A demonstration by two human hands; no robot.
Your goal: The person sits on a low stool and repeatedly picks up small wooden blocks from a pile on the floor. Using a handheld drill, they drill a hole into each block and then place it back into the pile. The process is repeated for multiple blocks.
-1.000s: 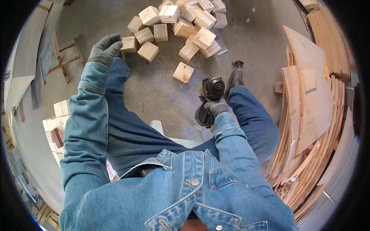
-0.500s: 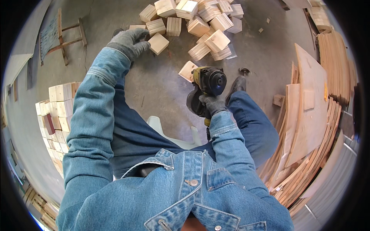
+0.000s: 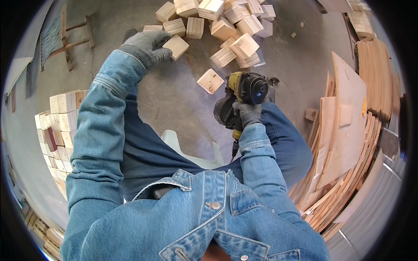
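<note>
Gloved hands: two, in grey knit. The left hand (image 3: 147, 45) is at the far left, thumb and fingers parted at the left side of one block (image 3: 177, 47); whether they grip it, I cannot tell. The right hand (image 3: 249, 114) is wrapped round the handle of the power tool.
Power tool (image 3: 238, 89): one, yellow and black, with a round drum, held above the floor (image 3: 174, 104) and hiding much of the right foot.
Lone block (image 3: 210, 81): one, pale wood, smooth face with dark knots, left of the tool.
Block heap (image 3: 223, 28): over a dozen at the far side, squarish, layered grain, overlapping too much for an exact count.
Block stack (image 3: 65, 122): many, at left, partly behind the left sleeve; one reddish-brown piece (image 3: 50, 139) stands out.
Wooden frame (image 3: 66, 39): one, far left.
Boards (image 3: 346, 126): many, thin, leaning at right.
Pale plastic piece (image 3: 171, 140): one, smooth and curved, near, between the legs.
</note>
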